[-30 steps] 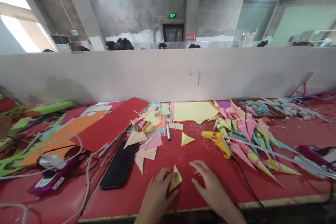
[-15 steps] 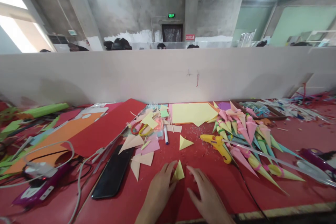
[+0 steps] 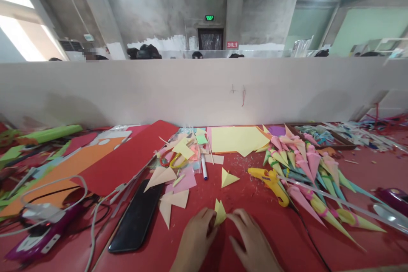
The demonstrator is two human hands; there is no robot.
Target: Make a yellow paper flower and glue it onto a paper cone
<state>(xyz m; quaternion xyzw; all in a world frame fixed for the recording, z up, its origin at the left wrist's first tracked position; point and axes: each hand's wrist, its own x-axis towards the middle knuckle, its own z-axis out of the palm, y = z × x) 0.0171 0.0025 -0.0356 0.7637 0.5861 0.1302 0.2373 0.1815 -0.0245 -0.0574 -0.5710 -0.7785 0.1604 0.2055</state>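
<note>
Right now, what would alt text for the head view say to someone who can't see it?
A person's left hand and right hand have their fingertips at either side of a small folded yellow paper over a red table. To the right lie a yellow glue gun and heaped paper cones; to the left, a black phone.

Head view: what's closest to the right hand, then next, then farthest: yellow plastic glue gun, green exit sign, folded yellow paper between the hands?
1. Folded yellow paper, just left.
2. Yellow plastic glue gun, ahead, rightward.
3. Green exit sign, on the far wall.
</note>
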